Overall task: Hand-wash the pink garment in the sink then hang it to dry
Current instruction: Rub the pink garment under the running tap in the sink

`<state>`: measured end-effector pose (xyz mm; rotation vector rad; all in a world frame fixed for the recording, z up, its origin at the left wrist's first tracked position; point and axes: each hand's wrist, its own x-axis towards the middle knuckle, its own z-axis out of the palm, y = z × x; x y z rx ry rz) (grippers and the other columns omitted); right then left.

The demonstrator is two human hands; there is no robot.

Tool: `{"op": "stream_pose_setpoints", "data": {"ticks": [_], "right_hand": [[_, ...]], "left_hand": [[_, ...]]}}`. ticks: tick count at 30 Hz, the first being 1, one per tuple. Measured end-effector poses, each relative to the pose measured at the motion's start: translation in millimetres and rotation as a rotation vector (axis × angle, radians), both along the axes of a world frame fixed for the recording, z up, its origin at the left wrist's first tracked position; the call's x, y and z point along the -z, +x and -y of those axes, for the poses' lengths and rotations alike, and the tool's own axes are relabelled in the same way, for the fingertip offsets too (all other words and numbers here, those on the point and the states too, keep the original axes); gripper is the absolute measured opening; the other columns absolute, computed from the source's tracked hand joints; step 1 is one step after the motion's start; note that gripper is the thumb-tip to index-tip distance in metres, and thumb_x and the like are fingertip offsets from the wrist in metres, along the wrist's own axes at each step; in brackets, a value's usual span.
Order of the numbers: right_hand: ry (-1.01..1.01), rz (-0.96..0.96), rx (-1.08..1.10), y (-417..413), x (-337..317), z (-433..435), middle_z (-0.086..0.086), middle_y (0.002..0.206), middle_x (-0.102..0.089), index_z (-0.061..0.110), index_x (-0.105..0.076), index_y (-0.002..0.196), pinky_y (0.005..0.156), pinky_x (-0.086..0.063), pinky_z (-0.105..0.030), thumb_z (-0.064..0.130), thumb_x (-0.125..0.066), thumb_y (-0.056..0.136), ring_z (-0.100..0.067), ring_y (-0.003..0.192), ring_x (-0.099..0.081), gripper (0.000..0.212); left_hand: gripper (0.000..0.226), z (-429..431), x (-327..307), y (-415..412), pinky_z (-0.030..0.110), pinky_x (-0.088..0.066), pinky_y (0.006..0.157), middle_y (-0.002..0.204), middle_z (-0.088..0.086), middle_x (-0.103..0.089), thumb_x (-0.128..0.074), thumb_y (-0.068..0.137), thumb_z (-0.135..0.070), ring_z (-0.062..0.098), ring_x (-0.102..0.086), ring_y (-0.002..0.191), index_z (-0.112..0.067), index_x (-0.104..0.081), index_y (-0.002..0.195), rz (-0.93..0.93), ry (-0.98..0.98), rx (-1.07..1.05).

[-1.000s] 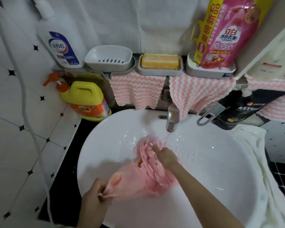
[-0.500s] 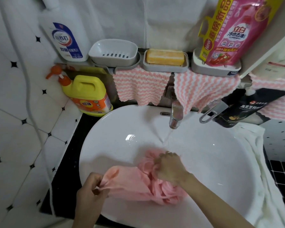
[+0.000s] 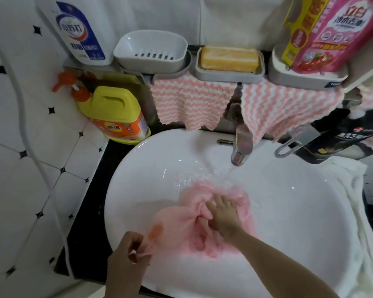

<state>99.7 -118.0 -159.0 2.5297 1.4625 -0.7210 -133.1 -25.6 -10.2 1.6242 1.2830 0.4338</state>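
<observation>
In the round white ceramic sink (image 3: 289, 222), under the running chrome faucet (image 3: 241, 145), lies the crumpled pink cloth garment (image 3: 181, 226), fingers of the left hand (image 3: 125, 261) pinching its near corner, straight fingers of the right hand (image 3: 224, 214) pressing it.

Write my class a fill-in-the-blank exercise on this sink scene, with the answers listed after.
1. The garment under the running water is ____ in colour.
2. The faucet is turned ____.
3. The soap bar lies to the ____ of the empty white dish.
4. The left hand pinches the garment's edge while the right hand presses it inside the ____.
Answers: pink; on; right; sink.
</observation>
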Motion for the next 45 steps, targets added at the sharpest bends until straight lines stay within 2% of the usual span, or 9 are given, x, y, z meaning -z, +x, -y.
{"op": "stream_pose_setpoints", "data": {"ticks": [4,9,15,20,25,29,37,42,45], "right_hand": [[0.118,-0.121,0.191,18,-31,-34,-0.008,0.083,-0.069,0.016,-0.069,0.088,0.064,-0.052,-0.035,0.038,-0.066,0.078,-0.029,0.076,-0.067,0.024],[0.245,-0.464,0.705,44,-76,-12,-0.011,0.087,-0.068,0.014,-0.063,0.107,0.077,-0.045,-0.035,0.074,-0.029,0.087,-0.028,0.085,-0.063,0.071],[0.157,-0.061,0.213,17,-73,40,-0.007,0.1,-0.069,0.036,-0.058,0.117,0.087,-0.046,-0.038,0.068,-0.026,0.084,-0.027,0.101,-0.063,0.056],[0.06,-0.086,-0.033,-7,-21,30,-0.007,0.161,-0.002,0.055,-0.007,0.144,0.103,-0.029,-0.065,0.074,-0.035,0.068,-0.037,0.14,-0.02,0.083],[0.152,-0.068,-0.037,-16,3,8,-0.01,0.118,-0.062,0.029,-0.054,0.113,0.072,-0.054,-0.046,0.063,-0.045,0.069,-0.035,0.093,-0.065,0.056],[0.253,-0.019,0.122,-1,4,-21,-0.002,0.079,-0.068,0.021,-0.064,0.087,0.055,-0.046,-0.03,0.05,-0.035,0.077,-0.026,0.067,-0.066,0.042],[0.373,-0.533,0.687,23,-58,-5,-0.006,0.097,-0.071,0.02,-0.058,0.12,0.079,-0.054,-0.036,0.045,-0.059,0.087,-0.026,0.089,-0.067,0.042],[0.055,-0.065,0.237,-1,-59,41,-0.008,0.113,-0.062,0.024,-0.057,0.122,0.091,-0.045,-0.036,0.062,-0.035,0.086,-0.028,0.105,-0.059,0.057],[0.038,-0.008,0.093,-20,-41,43,-0.01,0.152,-0.032,0.023,-0.067,0.113,0.111,-0.021,-0.058,0.065,-0.031,0.075,-0.04,0.136,-0.034,0.066]], "left_hand": [[0.026,-1,1,-6,0.028,-0.045,0.049,0.05,-0.006,-0.053,-0.074,0.054,-0.039,0.015,-0.05,0.045,-0.028,-0.053,0.065,0.0,0.024,0.017],[0.026,-10,-7,-7,0.027,-0.046,0.051,0.052,-0.003,-0.052,-0.07,0.053,-0.043,0.022,-0.055,0.048,-0.027,-0.053,0.063,0.039,0.038,0.004],[0.031,-14,-3,-9,0.028,-0.047,0.047,0.055,0.0,-0.054,-0.064,0.043,-0.052,0.008,-0.052,0.042,-0.028,-0.053,0.06,0.046,-0.039,-0.047],[0.038,-15,2,-6,0.029,-0.048,0.049,0.061,0.003,-0.059,-0.079,0.068,0.0,0.005,-0.051,0.045,-0.025,-0.052,0.059,0.003,-0.04,-0.005],[0.048,-19,4,-4,0.038,-0.047,0.053,0.055,-0.007,-0.057,-0.07,0.069,0.013,0.004,-0.049,0.047,-0.03,-0.052,0.06,-0.036,-0.045,0.002],[0.031,-12,1,-2,0.032,-0.047,0.05,0.056,-0.007,-0.056,-0.078,0.063,-0.013,0.005,-0.049,0.045,-0.03,-0.052,0.062,0.014,-0.02,-0.023],[0.041,-7,-4,-8,0.012,-0.042,0.047,0.057,0.008,-0.059,-0.07,0.075,0.008,0.008,-0.05,0.045,-0.028,-0.055,0.061,0.018,-0.016,-0.034],[0.03,-12,-4,-10,0.028,-0.049,0.058,0.057,-0.004,-0.059,-0.072,0.072,-0.003,0.006,-0.054,0.049,-0.029,-0.057,0.069,0.011,-0.044,-0.02],[0.015,-9,-8,-9,0.036,-0.049,0.053,0.058,-0.006,-0.059,-0.068,0.062,-0.028,0.003,-0.053,0.052,-0.028,-0.056,0.07,0.023,-0.044,-0.025]]}}
